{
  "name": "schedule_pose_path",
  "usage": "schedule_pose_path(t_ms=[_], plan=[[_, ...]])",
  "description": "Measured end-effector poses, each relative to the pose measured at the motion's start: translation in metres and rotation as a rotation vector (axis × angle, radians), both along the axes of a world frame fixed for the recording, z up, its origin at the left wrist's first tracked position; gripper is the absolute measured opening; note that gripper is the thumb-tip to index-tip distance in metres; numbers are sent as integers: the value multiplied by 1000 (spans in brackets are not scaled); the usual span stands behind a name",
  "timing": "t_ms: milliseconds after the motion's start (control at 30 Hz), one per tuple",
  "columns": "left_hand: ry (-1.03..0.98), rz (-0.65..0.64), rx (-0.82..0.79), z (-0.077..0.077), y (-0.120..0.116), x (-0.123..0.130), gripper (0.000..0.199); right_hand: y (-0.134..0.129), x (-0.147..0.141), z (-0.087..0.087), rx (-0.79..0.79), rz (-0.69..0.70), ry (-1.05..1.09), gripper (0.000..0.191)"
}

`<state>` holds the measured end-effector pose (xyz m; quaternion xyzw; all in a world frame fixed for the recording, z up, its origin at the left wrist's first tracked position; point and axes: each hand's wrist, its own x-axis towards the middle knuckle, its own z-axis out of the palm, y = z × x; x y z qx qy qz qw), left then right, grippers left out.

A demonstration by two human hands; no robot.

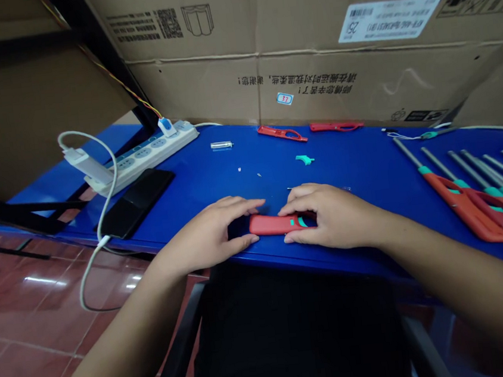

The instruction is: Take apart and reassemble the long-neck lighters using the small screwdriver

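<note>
Lighter [268, 224]: lying lengthwise at the near edge of the blue table [206, 181], red body in sight, teal showing towards the right end; metal tube not to be seen, perhaps hidden.
Right hand [326, 213]: closed on the lighter's right end, thumb along the near side, fingertips along the far side.
Left hand [213, 231]: curved around the left end, thumb and fingers parted, thumb tip right by the near corner; cannot tell whether pressing or only hovering.
Step in hand: seemingly steadying the lighter between both hands, gripped on the right, guarded or guided on the left.
Next move: likely to call for a firm right grip, left fingertips settled squarely on the free end, and pressure kept even along the body.
Care: best kept clear of the small parts beyond; easily knocked, by their size.
Loose parts: teal trigger [305, 159] beyond the right hand; red shell [277, 132] and second shell [335, 126] near the box [204, 82]; silver cylinder [220, 145] further left; white bit [239, 169] and thin pin [259, 174] between there and the hands.
Right side: several tubed lighters [484, 221], laid close together.
Left side: phone [138, 203] beside the power strip [149, 156].
</note>
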<state>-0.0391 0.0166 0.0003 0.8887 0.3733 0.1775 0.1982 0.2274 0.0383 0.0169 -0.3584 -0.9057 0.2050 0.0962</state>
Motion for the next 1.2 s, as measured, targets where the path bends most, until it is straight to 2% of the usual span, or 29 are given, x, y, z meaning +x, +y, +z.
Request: schedule_pose_path(t_ms=[167, 300, 400, 467, 567, 700, 800, 867, 933, 1000, 1100, 1200], plan=[[-45, 0, -12, 0, -2, 11, 53, -2, -2, -1, -22, -36, -21, 36], [-44, 9, 4, -1, -3, 25, 35, -4, -3, -2, -16, -54, -51, 33], [-45, 9, -7, -4, -2, 29, 28, -5, 5, 1, 16, -48, -62, 41], [-63, 10, -28, -5, 0, 29, 30, -5, 16, 6, 11, -76, -54, 42], [-60, 16, -53, -4, 2, 27, 31, -7, 37, 15, -20, -149, -85, 25], [35, 18, -45, 6, 4, 29, 28, -17, 54, 14, 10, -90, -153, 16], [105, -28, -42, 15, 4, 37, 29, -24, 53, 6, 35, -82, -118, 15], [118, -60, -44, 18, 4, 47, 39, -26, 49, 2, 26, -95, -85, 15], [107, -74, -36, 18, 4, 59, 47, -28, 45, -1, 16, -105, -61, 14], [88, -75, -34, 16, 5, 71, 43, -29, 45, -2, 16, -129, -48, 13], [71, -68, -82, 10, 7, 81, 35, -32, 59, 1, 0, -157, -53, 17], [79, -41, -127, 6, 10, 82, 37, -37, 88, 4, -7, -214, -54, 40]])
